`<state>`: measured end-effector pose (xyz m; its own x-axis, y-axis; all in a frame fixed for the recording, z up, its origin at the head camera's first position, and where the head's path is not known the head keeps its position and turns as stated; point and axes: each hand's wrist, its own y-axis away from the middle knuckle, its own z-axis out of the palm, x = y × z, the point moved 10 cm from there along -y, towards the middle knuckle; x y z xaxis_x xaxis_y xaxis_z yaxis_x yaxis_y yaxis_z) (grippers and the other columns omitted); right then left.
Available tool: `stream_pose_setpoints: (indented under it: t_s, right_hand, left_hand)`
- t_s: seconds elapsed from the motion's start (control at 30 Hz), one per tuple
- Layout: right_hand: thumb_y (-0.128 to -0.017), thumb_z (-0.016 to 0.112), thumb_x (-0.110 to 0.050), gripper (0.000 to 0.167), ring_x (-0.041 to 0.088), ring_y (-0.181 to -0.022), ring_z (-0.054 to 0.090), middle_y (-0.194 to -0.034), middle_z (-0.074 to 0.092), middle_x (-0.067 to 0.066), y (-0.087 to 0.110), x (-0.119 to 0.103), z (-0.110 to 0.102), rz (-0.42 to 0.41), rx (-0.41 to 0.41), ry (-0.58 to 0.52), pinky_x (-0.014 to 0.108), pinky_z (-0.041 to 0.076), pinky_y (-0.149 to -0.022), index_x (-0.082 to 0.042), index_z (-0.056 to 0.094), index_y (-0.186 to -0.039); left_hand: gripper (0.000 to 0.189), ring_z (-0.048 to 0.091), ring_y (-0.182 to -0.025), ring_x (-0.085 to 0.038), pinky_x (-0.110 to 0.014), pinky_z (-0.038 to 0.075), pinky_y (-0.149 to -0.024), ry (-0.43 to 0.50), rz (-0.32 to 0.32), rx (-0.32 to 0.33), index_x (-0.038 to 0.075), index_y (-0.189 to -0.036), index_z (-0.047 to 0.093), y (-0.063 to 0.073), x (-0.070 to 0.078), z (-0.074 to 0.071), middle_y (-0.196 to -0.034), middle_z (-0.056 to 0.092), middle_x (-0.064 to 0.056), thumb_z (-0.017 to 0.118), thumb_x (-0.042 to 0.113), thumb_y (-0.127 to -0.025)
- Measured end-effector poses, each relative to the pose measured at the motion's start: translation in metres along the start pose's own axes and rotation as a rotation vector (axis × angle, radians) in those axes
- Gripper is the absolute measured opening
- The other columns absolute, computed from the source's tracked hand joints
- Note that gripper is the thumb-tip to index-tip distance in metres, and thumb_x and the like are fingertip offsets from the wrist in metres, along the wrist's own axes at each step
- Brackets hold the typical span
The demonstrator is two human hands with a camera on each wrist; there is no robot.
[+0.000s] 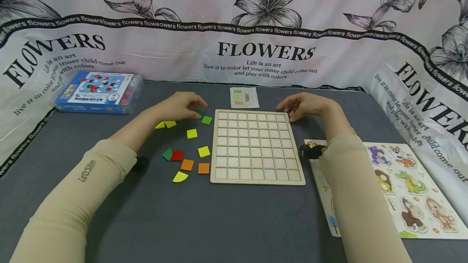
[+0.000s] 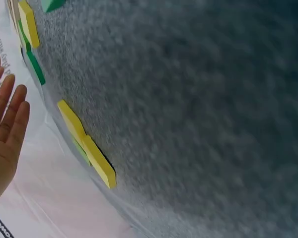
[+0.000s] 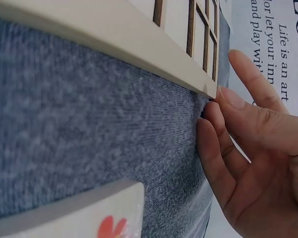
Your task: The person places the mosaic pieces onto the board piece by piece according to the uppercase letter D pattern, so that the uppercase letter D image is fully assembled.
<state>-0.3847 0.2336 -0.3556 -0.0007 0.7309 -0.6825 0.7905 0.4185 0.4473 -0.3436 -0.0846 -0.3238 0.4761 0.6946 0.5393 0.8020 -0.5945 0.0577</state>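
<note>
In the upper middle of the head view, our left hand hovers with relaxed, slightly bent fingers spread apart from the thumb; we see nothing held, and cannot tell whether the thumb touches the green piece by its tip. Our right hand is loosely half open at the board's upper right corner, thumb touching the edge, other fingers bent beside it.

The board, right of centre, is pale wood divided into square cells. At upper left, a clear plastic box with a blue label shows red contents.

Left of the board, flat, smooth pieces lie on the grey, fabric-textured worktop: yellow squares, orange squares, a red square, a green square and a yellow quarter-circle. A grid card lies above the board.
</note>
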Motion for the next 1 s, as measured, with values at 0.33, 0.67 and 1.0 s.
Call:
stream_pose_setpoints:
  t_s: [0.33, 0.67, 1.0]
  right_hand:
    - [-0.081, 0.075, 0.004, 0.062, 0.018, -0.09, 0.052, -0.115, 0.048, 0.008, 0.001, 0.001, 0.005, 0.015, -0.054, -0.015, 0.028, 0.052, -0.079, -0.004, 0.054, -0.139]
    - [-0.082, 0.073, 0.004, 0.06, 0.02, -0.094, 0.047, -0.112, 0.045, 0.008, -0.001, 0.001, 0.009, -0.011, -0.079, -0.013, 0.028, 0.051, -0.077, -0.003, 0.052, -0.139]
    - [-0.082, 0.074, 0.004, 0.057, 0.022, -0.094, 0.045, -0.112, 0.044, 0.009, -0.003, 0.002, 0.009, -0.019, -0.058, 0.02, 0.03, 0.048, -0.077, -0.004, 0.055, -0.136]
  left_hand:
    - [0.041, 0.055, -0.124, -0.034, -0.047, 0.046, -0.106, -0.009, -0.013, -0.084, 0.003, -0.13, 0.061, -0.011, 0.007, 0.014, -0.133, 0.06, -0.016, 0.07, 0.009, -0.09]
    - [0.039, 0.057, -0.123, -0.032, -0.046, 0.047, -0.106, -0.024, -0.023, -0.127, 0.004, -0.128, 0.063, -0.015, 0.006, 0.025, -0.13, 0.061, -0.016, 0.071, 0.009, -0.09]
    - [0.034, 0.058, -0.114, -0.03, -0.044, 0.049, -0.101, -0.062, 0.003, -0.106, 0.004, -0.121, 0.067, -0.016, 0.011, 0.028, -0.122, 0.063, -0.015, 0.072, 0.006, -0.088]
